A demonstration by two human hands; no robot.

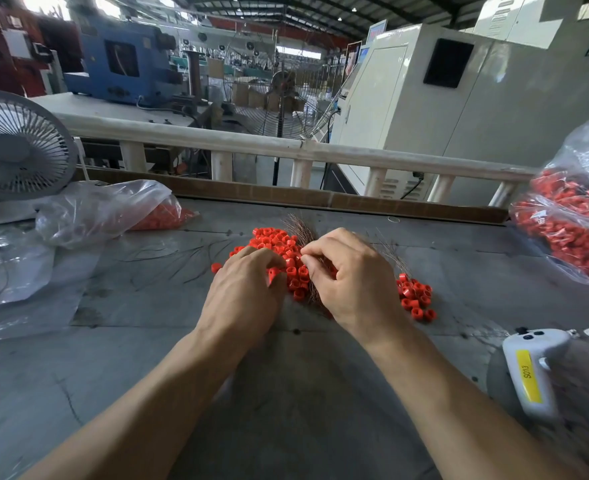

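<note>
Right, both hands worked over one heap of red plastic caps point(275, 241) on the surface point(147, 306), too many to count. The left hand point(244, 292) pinched a single red cap point(272, 274), seemingly for threading. The right hand point(348, 282) gripped one bundle of copper wires point(300, 226), fanning out beyond its knuckles. One smaller cluster of caps point(416, 296) lay just outside the right hand. Two stock bags waited: a left bag point(102, 209) and a right bag point(573, 216), each well beyond its hand.

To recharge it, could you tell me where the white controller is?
Head view: the controller lies at lower right, outside the right forearm, below the right-hand bag.
</note>
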